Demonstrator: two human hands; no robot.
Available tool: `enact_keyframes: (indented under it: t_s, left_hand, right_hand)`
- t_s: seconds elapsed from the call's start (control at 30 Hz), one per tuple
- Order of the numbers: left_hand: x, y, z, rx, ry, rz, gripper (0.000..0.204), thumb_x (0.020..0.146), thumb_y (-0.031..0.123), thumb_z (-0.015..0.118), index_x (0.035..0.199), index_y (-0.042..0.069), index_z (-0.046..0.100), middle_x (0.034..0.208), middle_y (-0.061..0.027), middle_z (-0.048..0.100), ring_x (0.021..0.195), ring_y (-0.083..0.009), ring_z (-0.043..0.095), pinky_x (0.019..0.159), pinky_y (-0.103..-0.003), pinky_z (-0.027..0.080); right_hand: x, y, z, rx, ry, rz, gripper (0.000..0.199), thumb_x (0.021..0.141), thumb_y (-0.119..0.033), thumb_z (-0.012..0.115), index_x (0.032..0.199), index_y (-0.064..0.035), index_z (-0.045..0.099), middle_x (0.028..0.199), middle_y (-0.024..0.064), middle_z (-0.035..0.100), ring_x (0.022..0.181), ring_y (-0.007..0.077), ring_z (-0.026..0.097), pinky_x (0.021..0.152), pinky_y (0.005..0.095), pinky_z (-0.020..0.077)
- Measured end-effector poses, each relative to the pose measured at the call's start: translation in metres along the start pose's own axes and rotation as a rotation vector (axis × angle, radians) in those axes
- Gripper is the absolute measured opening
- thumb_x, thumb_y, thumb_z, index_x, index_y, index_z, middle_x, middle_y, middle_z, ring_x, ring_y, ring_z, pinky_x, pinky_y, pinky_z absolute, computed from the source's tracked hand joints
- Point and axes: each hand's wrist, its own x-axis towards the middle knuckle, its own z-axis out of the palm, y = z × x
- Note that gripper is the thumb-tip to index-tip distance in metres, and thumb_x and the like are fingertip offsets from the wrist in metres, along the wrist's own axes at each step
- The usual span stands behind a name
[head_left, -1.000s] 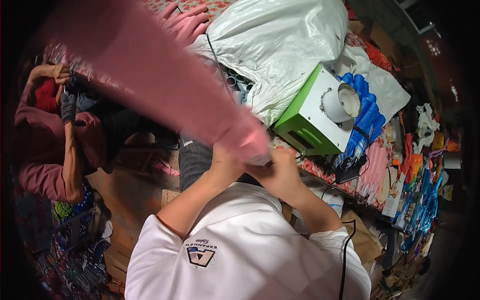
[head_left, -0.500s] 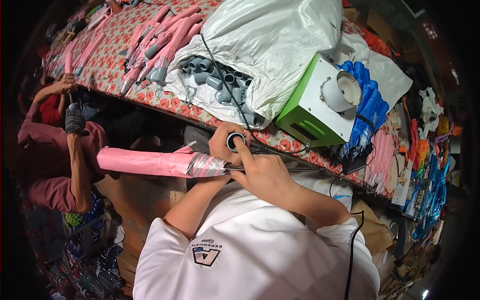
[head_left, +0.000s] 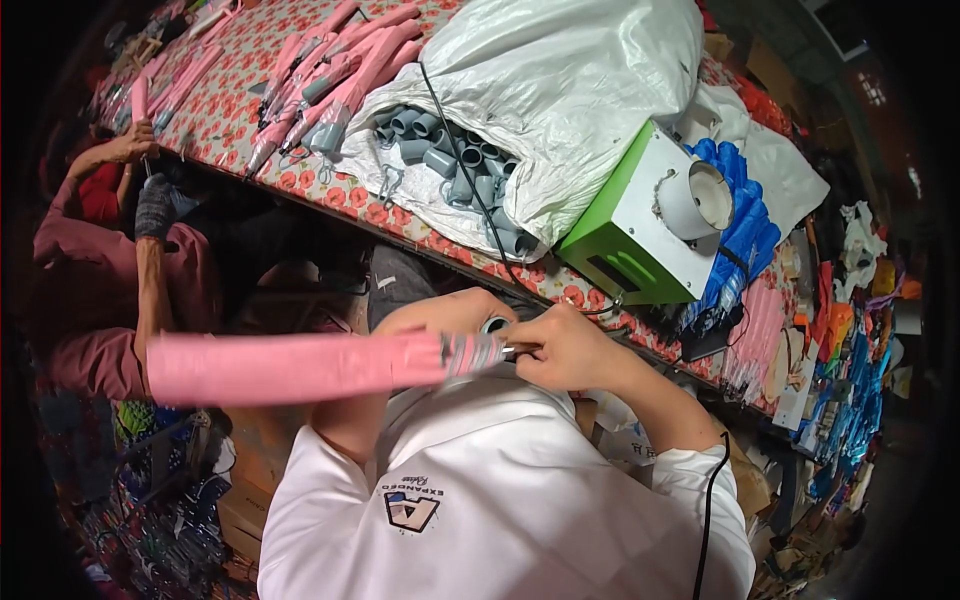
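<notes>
A folded pink umbrella (head_left: 300, 368) lies crosswise in front of my chest, blurred by motion, its cloth end to the left. My right hand (head_left: 572, 348) is closed on the bare metal ribs at the umbrella's right end. Behind the umbrella, my left hand (head_left: 458, 306) is curled around a short grey plastic tube (head_left: 494, 326), whose round opening shows beside the right fingers. The umbrella covers part of the left hand and its wrist.
A white sack (head_left: 560, 90) spilling grey tubes (head_left: 470, 157) lies on the flowered table (head_left: 350, 200). Pink umbrellas (head_left: 340, 75) lie left of it. Right stand a green-and-white machine (head_left: 640, 225) and blue bundles (head_left: 745, 220). A co-worker (head_left: 110, 260) works at far left.
The umbrella has shifted left and closer to me. My right index finger has left the tube's opening, and that hand now grips the rib ends. The left hand has moved slightly right and down.
</notes>
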Motion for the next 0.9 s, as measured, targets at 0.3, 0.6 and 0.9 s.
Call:
enact_keyframes:
  t_s: [0.3, 0.6, 0.9]
  left_hand:
    - [-0.002, -0.016, -0.008, -0.204, -0.294, 0.074, 0.026, 0.061, -0.001, 0.064, 0.086, 0.000, 0.062, 0.076, 0.0003, 0.059, 0.068, -0.0099, 0.045, 0.064, -0.023, 0.041]
    - [-0.004, -0.023, 0.006, -0.314, -0.155, 0.073, 0.025, 0.067, 0.003, 0.065, 0.091, 0.001, 0.063, 0.070, 0.0010, 0.057, 0.062, -0.0091, 0.047, 0.056, -0.020, 0.039]
    - [-0.004, -0.044, 0.012, -0.300, -0.006, 0.120, 0.038, 0.066, 0.004, 0.071, 0.103, 0.000, 0.064, 0.089, -0.0014, 0.063, 0.074, -0.0121, 0.052, 0.071, -0.023, 0.044]
  right_hand:
    - [0.002, 0.016, 0.019, -0.288, 0.129, -0.367, 0.024, 0.068, -0.009, 0.060, 0.092, -0.0082, 0.065, 0.060, 0.0103, 0.061, 0.047, 0.0273, 0.054, 0.048, 0.0353, 0.0434]
    - [-0.002, 0.010, 0.014, -0.063, 0.072, -0.193, 0.025, 0.068, -0.008, 0.066, 0.092, -0.0050, 0.066, 0.054, 0.0077, 0.056, 0.042, 0.0221, 0.049, 0.043, 0.0315, 0.0382]
    - [-0.002, 0.020, 0.018, 0.066, 0.130, -0.065, 0.024, 0.069, -0.007, 0.066, 0.093, -0.0031, 0.067, 0.054, 0.0068, 0.056, 0.042, 0.0204, 0.046, 0.043, 0.0297, 0.0381]
